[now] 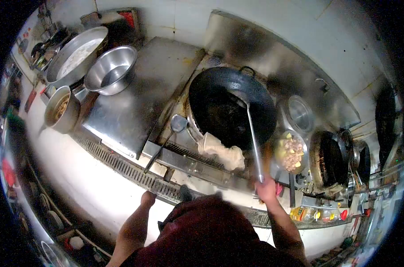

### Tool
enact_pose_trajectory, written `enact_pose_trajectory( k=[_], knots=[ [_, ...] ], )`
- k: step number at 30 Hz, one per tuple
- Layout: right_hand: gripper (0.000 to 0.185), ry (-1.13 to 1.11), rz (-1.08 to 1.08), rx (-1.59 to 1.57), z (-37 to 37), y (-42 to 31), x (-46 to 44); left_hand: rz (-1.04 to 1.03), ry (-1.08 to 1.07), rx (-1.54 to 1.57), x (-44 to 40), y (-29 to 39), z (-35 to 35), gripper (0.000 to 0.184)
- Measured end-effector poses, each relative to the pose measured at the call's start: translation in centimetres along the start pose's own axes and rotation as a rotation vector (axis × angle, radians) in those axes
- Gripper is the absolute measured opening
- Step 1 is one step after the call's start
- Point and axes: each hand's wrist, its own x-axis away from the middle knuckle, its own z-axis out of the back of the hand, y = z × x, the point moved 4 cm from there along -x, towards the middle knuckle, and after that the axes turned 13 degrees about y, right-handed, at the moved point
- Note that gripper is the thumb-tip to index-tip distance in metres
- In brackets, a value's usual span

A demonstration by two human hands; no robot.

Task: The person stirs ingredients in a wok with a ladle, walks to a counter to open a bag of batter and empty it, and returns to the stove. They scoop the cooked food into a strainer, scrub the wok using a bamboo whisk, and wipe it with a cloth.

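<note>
My right hand is closed around the handle end of a long metal ladle. The ladle's head rests inside a large black wok, against its dark inner wall. A folded beige cloth lies over the wok's near rim. My left hand is at the front edge of the stove, below the handle of a wok spatula; its fingers cannot be made out. To the right of the wok, a metal bowl holds chopped pale and yellow food.
A steel basin, a wide pan of whitish contents and a deep pot stand at the left. Another blackened wok sits at the right. Bottles line the front edge, and a steel splashback rises behind.
</note>
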Motion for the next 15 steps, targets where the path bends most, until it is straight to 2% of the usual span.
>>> enact_pose_trajectory(
  k=[2,4,5,6,7,8,9,10,11,12,13,14,15],
  knots=[
    [0.028,0.041,-0.072,-0.119,-0.3,0.3,0.0,0.076,0.087,0.286,-0.8,2.6,0.6,0.028],
    [0.028,0.095,0.004,-0.169,0.7,-0.9,-0.7,-0.278,-0.007,-0.200,-1.2,4.9,-0.1,0.028],
    [0.028,0.158,0.068,-0.219,1.5,-1.7,-1.1,-0.271,-0.002,-0.202,-0.7,5.3,-0.6,0.028],
    [0.029,0.092,-0.043,-0.151,2.0,-2.1,-1.4,-0.140,0.034,-0.135,-0.5,5.5,-1.5,0.028],
    [0.029,0.091,-0.033,-0.155,1.7,-0.9,-1.6,-0.009,0.071,-0.065,-0.2,5.5,-2.2,0.029],
    [0.029,0.025,0.008,-0.091,0.4,1.1,-2.0,-0.042,0.037,-0.068,0.3,5.7,-3.0,0.029],
    [0.030,-0.042,0.055,-0.030,-0.8,3.1,-2.4,-0.029,0.052,-0.063,1.8,7.9,-1.3,0.029],
    [0.030,-0.108,0.043,-0.025,-2.0,5.8,-2.2,0.055,0.017,-0.039,3.7,10.8,1.5,0.030],
    [0.029,-0.111,0.068,-0.060,-1.1,5.5,-2.1,0.151,-0.006,-0.013,5.1,12.1,3.0,0.030],
    [0.026,-0.204,-0.092,-0.096,-0.1,4.4,-2.4,0.247,0.113,0.158,6.5,10.1,0.9,0.032],
    [0.023,-0.180,-0.118,-0.183,-0.5,5.7,-2.3,0.301,0.125,0.096,8.6,10.5,1.1,0.035],
    [0.020,-0.138,0.034,-0.247,-1.1,6.5,-2.3,0.378,0.084,0.072,10.5,10.5,1.2,0.038],
    [0.007,-0.076,0.124,-0.234,1.0,3.5,-1.7,0.453,0.039,0.056,12.3,10.5,0.8,0.041]
  ],
)
